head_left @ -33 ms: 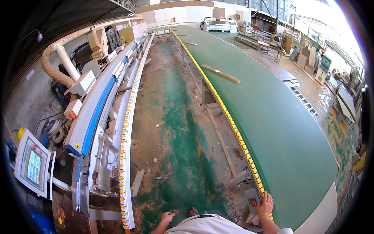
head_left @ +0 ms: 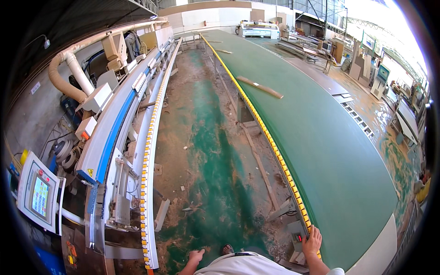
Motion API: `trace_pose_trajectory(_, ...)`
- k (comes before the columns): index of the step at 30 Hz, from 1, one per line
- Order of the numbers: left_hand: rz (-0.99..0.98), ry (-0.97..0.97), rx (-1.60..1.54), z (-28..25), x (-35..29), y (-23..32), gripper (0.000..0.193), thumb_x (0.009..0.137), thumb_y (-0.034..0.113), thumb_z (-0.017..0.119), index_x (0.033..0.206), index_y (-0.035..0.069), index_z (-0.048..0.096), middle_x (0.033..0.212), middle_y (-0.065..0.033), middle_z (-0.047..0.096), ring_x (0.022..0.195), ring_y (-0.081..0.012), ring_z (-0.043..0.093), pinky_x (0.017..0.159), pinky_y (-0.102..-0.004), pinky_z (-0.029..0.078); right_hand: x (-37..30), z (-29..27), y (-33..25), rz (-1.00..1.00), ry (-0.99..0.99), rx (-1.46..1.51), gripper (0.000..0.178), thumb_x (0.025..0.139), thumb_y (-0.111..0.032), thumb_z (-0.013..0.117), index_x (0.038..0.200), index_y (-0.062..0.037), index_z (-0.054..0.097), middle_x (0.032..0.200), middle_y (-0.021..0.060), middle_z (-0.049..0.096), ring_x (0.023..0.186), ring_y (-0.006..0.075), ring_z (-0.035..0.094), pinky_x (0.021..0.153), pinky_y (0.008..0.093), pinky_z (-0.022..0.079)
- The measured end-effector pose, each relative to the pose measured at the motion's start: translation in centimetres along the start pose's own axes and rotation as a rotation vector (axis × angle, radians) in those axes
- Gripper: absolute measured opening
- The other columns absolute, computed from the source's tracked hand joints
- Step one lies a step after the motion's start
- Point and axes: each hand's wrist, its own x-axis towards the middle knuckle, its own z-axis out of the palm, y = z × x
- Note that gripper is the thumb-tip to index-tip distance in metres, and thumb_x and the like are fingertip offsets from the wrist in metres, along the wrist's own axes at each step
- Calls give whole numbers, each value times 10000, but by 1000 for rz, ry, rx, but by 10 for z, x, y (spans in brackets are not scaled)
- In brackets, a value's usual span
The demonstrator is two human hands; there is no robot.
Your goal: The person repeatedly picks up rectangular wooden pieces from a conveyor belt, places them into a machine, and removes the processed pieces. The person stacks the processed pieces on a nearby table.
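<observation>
My right hand (head_left: 312,241) lies over the near left edge of a long green belt table (head_left: 293,114), its fingers stretched on the strip of yellow rollers (head_left: 280,158) along that edge. Just below and left of the fingers sits a small grey control box (head_left: 295,233) with a red light. Lower in the picture, my left hand (head_left: 196,255) hangs beside my body over the floor, fingers loosely curled, with nothing visible in it. A flat wooden strip (head_left: 260,86) lies across the green belt farther off.
Along the left runs a long machine (head_left: 112,133) with a blue stripe and its own yellow-roller rail (head_left: 149,183). A touchscreen panel (head_left: 40,195) stands at lower left. Between machine and table lies a dusty green floor (head_left: 211,160) with scraps. A ladder-like frame (head_left: 357,118) is at right.
</observation>
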Motion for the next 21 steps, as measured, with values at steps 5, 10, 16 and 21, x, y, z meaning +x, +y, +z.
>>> trace_pose_trajectory(5,112,106,304,-10,-5,-32,391,871,325,738,1054,-20,716,877,-119,736,681,-221,699,620,-334,570,1,0,-5,-16,27,6,701,814,-209,643,1454,-39,411,1363,185,506,1323,355,452,1124,475,337)
trace_pose_trajectory(10,-57,95,245,-11,-16,-34,378,855,310,745,1057,-9,724,845,-139,743,707,-221,716,683,-355,580,0,-4,-4,0,7,3,697,817,-199,640,1455,-41,409,1362,184,505,1325,353,449,1125,474,336)
trace_pose_trajectory(16,-113,48,103,-12,-5,-44,439,835,280,780,1157,-5,691,861,-127,739,712,-217,706,656,-345,576,-1,-1,-3,-7,16,2,697,822,-202,640,1458,-43,401,1362,179,506,1325,348,449,1124,474,336)
trace_pose_trajectory(21,0,100,176,-7,5,-43,407,846,231,775,1160,-9,681,952,-117,713,726,-211,683,636,-331,578,1,0,-5,-4,9,-11,697,826,-206,641,1459,-44,399,1363,177,506,1325,347,449,1123,474,337)
